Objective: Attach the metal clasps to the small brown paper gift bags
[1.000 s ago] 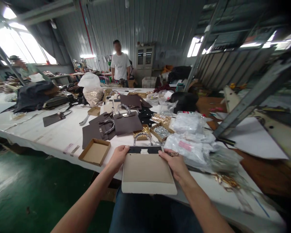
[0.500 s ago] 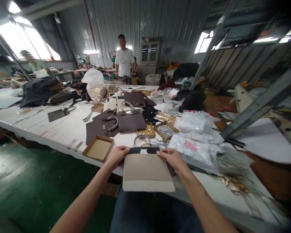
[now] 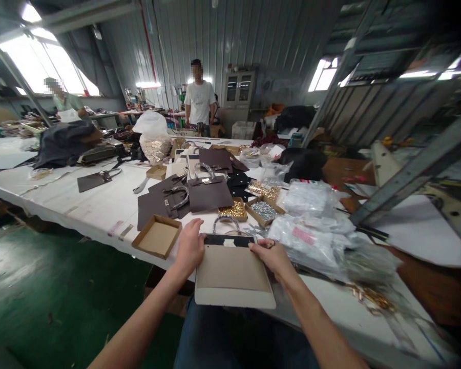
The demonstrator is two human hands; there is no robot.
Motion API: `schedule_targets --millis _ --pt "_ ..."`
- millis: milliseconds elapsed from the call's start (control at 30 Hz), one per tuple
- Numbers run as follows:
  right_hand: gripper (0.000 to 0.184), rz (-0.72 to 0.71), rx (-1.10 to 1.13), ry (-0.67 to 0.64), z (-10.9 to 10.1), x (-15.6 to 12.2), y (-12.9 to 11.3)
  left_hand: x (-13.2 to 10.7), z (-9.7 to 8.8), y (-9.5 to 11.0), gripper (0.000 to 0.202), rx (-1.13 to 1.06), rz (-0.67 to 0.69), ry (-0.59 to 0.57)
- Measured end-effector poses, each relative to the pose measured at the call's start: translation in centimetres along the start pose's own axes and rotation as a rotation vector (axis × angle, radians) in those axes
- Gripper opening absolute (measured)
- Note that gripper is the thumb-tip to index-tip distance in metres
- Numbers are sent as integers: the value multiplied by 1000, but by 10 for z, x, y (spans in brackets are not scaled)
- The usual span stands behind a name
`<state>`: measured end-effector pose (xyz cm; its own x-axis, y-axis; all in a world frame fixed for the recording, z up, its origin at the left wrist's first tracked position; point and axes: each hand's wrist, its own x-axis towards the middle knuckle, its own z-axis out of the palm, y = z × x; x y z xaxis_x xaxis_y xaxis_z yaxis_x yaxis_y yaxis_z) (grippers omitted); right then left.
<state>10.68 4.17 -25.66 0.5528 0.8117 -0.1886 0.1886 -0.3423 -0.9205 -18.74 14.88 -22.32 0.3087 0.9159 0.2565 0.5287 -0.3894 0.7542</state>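
A flat beige bag panel point(image 3: 232, 274) with a black top band and a metal loop handle point(image 3: 226, 221) lies at the near edge of the white table point(image 3: 80, 202), over my lap. My left hand point(image 3: 190, 247) lies on the panel's upper left corner, fingers bent over its edge. My right hand point(image 3: 272, 256) grips the upper right corner, fingers curled on the black band. Brown bag panels point(image 3: 207, 193) with handles are stacked just beyond.
An open cardboard tray point(image 3: 156, 237) sits left of my hands. Small boxes of gold point(image 3: 233, 209) and silver point(image 3: 265, 210) hardware and clear plastic bags point(image 3: 311, 230) lie ahead and right. One person point(image 3: 198, 100) stands at the far end; another point(image 3: 63, 100) works far left. A metal post point(image 3: 411, 171) slants on the right.
My left hand has slid up along the panel's left corner. The panel and right hand have barely shifted; the view has turned slightly.
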Motion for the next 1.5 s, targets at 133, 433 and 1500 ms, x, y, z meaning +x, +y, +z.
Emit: schedule_targets --millis 133,433,1500 --pt "42 22 53 11 2 0 0 -6 2 43 35 192 394 -87" --pt "51 -27 247 1 -8 -14 7 -7 28 55 66 402 266 -384" --pt "43 -26 71 11 -9 13 24 30 76 48 43 364 432 -326"
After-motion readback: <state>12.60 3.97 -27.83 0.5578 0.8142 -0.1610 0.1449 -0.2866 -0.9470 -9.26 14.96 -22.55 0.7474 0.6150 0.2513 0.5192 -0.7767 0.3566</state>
